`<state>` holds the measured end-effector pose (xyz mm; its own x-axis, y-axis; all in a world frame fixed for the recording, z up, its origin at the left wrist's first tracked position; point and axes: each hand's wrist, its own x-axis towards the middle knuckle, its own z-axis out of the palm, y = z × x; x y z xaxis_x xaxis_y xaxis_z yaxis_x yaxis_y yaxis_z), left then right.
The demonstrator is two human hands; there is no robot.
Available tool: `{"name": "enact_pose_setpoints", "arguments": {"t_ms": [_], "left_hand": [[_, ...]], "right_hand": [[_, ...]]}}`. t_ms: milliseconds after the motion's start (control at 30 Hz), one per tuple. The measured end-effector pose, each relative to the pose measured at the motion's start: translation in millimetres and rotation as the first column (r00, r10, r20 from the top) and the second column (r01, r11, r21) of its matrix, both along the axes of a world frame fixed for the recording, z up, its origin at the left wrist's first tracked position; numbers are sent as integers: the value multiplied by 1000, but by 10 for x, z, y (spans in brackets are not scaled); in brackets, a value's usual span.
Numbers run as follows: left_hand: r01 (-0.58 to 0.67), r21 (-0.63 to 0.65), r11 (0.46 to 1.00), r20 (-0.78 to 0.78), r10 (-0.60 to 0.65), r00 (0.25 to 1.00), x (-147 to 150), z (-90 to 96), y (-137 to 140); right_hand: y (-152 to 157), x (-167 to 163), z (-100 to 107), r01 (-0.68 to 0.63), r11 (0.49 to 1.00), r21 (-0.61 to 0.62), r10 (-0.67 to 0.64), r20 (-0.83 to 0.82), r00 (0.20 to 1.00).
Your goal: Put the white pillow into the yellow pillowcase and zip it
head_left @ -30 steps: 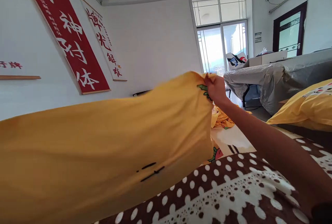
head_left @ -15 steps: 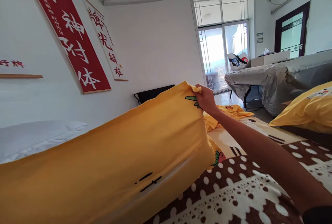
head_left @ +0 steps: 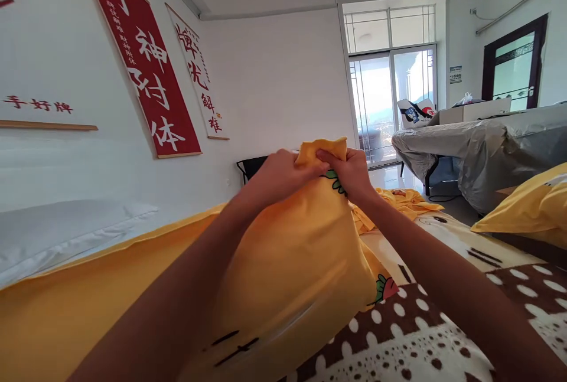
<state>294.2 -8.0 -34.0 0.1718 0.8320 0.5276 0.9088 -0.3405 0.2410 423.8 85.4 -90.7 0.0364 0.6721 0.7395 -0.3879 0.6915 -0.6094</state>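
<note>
Yellow, smooth and thin-looking, a printed cloth (head_left: 305, 252) is gathered at its far upper corner by the left hand (head_left: 287, 172) and the right hand (head_left: 352, 175). Both hands are closed on it, thumbs on the near side, a short ruffled flap standing up between them; most fingertips are hidden behind the fold. Green leaves printed on the cloth show just below the right thumb, partly covered. From the grip the fabric drops in soft creases over the near part of the blanket (head_left: 398, 335), then runs left until the picture cuts it off; the left forearm hides its middle.

The blanket is plush-looking, brown with white dots and a lace-like band, its near edge out of view. Beyond its dotted part, cream fabric (head_left: 425, 228) bears dark printed strokes. A crumpled yellow heap (head_left: 407, 202) lies at the cream fabric's far edge, partly behind the right wrist, its shape hard to make out. On the right, a plump yellow pillow (head_left: 527, 208) is cut by the picture's edge; on the left, a white pillow (head_left: 75, 228) is partly hidden behind the printed cloth.

Farther back, wrinkled translucent plastic (head_left: 482, 149) drapes a table carrying a cardboard box (head_left: 482, 110).
</note>
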Motion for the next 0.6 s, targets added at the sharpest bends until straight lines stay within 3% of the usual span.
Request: {"name": "enact_pose_setpoints", "arguments": {"t_ms": [67, 133, 200, 267, 333, 433, 533, 600], "left_hand": [[132, -147, 980, 108, -117, 987, 193, -5, 193], [243, -193, 951, 159, -214, 964, 307, -51, 340], [288, -227, 930, 180, -250, 951, 367, -133, 434], [277, -235, 932, 205, -232, 951, 413, -218, 487], [201, -173, 964, 173, -171, 970, 467, -270, 525], [-23, -1, 1000, -12, 23, 1000, 567, -273, 615], [-202, 94, 975, -130, 213, 968, 639, -288, 790], [-260, 109, 959, -133, 273, 953, 646, -358, 947]], "right_hand": [[0, 137, -7, 82, 995, 61, -84, 25, 996], [37, 265, -82, 130, 990, 56, -131, 20, 991], [98, 371, -262, 133, 991, 3, -133, -19, 991], [169, 457, -574, 121, 993, -13, -121, -25, 992], [248, 520, -1004, 88, 996, 33, -90, 83, 992], [397, 546, -1741, -6, 998, 61, -16, 349, 937], [600, 479, -2381, -47, 996, -72, 74, 442, 894], [734, 410, -2691, -50, 977, -208, 142, 458, 878]]}}
